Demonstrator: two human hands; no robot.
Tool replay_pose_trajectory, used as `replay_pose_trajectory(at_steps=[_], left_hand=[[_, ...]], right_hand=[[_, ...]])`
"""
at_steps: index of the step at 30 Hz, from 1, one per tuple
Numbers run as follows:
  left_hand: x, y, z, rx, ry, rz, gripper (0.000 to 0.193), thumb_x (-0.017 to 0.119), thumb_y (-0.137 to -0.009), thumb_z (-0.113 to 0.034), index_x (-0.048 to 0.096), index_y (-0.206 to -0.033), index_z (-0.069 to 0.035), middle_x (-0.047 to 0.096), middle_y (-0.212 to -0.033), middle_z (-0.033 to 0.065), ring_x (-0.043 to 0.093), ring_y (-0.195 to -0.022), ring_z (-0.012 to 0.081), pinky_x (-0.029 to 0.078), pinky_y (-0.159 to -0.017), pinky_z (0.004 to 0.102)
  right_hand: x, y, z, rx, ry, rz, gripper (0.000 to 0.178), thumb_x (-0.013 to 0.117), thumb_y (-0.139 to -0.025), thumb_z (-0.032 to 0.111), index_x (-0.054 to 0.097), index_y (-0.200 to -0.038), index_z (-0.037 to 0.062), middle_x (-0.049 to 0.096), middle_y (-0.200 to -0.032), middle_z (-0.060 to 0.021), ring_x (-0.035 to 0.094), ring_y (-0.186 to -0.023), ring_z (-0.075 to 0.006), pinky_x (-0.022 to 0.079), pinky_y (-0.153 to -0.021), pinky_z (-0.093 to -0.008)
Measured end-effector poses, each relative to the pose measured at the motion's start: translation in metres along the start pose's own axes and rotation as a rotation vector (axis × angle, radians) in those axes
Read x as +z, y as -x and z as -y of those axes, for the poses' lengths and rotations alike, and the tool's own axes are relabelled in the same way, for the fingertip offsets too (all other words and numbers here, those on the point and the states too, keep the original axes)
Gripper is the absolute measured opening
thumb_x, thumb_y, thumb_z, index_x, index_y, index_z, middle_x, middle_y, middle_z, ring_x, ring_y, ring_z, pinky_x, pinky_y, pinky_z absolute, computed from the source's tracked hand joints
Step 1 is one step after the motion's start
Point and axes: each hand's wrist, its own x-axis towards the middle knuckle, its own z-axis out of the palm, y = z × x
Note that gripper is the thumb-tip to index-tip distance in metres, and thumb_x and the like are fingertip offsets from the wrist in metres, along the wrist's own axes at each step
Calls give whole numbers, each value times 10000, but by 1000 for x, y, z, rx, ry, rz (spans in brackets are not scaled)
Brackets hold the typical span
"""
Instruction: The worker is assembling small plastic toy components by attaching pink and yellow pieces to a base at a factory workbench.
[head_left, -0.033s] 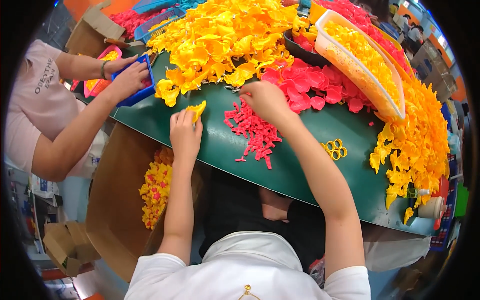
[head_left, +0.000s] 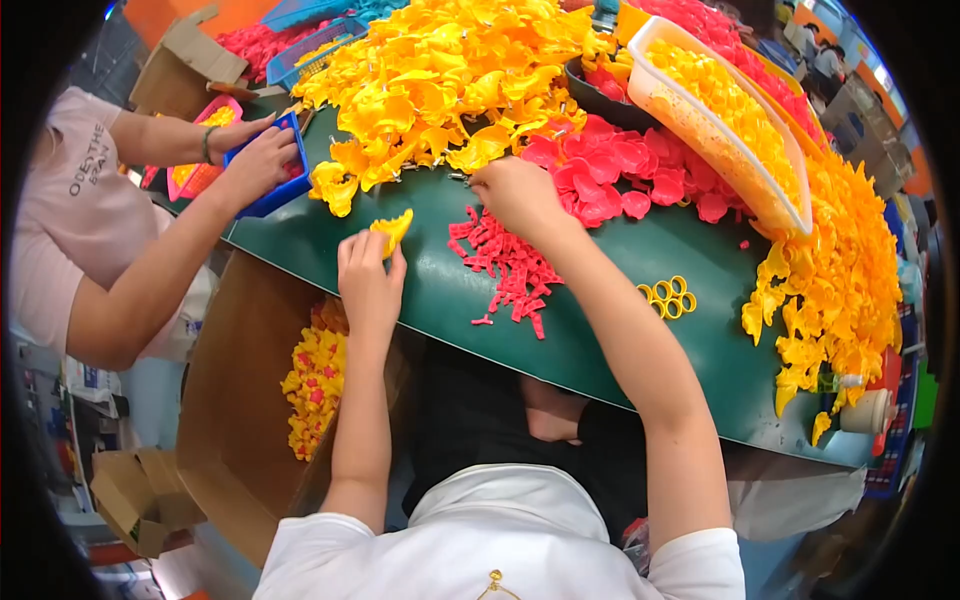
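A curved yellow plastic piece (head_left: 394,230) is pinched in the fingertips of my left hand (head_left: 368,275), just over the green table (head_left: 420,300). My right hand (head_left: 515,195) reaches to the near edge of a big heap of yellow plastic pieces (head_left: 440,80). Its fingers are closed beside a few small metal parts (head_left: 459,177); whatever they hold is hidden. Right below that hand lies a loose pile of small red plastic parts (head_left: 505,260). Larger red petal-shaped pieces (head_left: 600,165) spread out behind my right wrist.
Yellow rings (head_left: 668,297) lie right of my right forearm. A long white bin (head_left: 705,125) of yellow parts stands beyond, near another yellow heap (head_left: 840,270). At left, a co-worker's hands (head_left: 262,160) hold a blue tray (head_left: 270,198). A cardboard box (head_left: 235,370) below contains yellow-red pieces.
My right hand has shifted slightly left along the heap's edge. The yellow piece in my left hand has tilted a little.
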Motion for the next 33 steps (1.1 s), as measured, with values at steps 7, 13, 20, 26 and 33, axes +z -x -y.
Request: replay_pose_trajectory(at_steps=[7, 13, 20, 26, 33], left_hand=[[-31, 37, -81, 273, 379, 42, 346, 698, -621, 44, 653, -944, -71, 651, -968, 65, 570, -1014, 315, 491, -844, 392], [-10, 77, -145, 404, 697, 217, 301, 680, -595, 51, 663, -877, -53, 645, -913, 72, 607, -1000, 315, 515, -824, 401], [0, 81, -164, 558, 704, 452, 271, 711, -672, -92, 636, -928, -37, 581, -900, 84, 597, -1047, 282, 480, -921, 442], [2, 78, -162, 737, 649, 437, 237, 708, -699, -109, 661, -921, -41, 584, -895, 72, 595, -1076, 277, 468, -965, 465], [5, 70, -161, 765, 725, 472, 313, 762, -619, -141, 657, -894, -32, 577, -878, 77, 599, -1072, 283, 491, -957, 457]], right_hand=[[27, -23, -22, -159, 321, -247, 139, 580, -806, 175, 688, -790, 89, 673, -773, -127, 674, -790, -304, 529, -638, -413], [-75, 100, -21, 88, -381, -244, 174, 668, -827, 150, 655, -894, -10, 691, -879, -97, 622, -652, -175, 491, -583, -310], [-103, 262, -34, 705, -985, 99, 151, 657, -871, 57, 668, -983, -43, 675, -844, -55, 592, -704, -83, 488, -616, -216], [-92, 261, -40, 690, -1094, 122, 144, 662, -873, 46, 648, -976, -54, 667, -827, -63, 614, -739, -91, 511, -679, -219], [-97, 255, -49, 682, -1067, 233, 123, 650, -883, 40, 649, -966, -51, 668, -830, -66, 635, -750, -96, 539, -710, -231]])
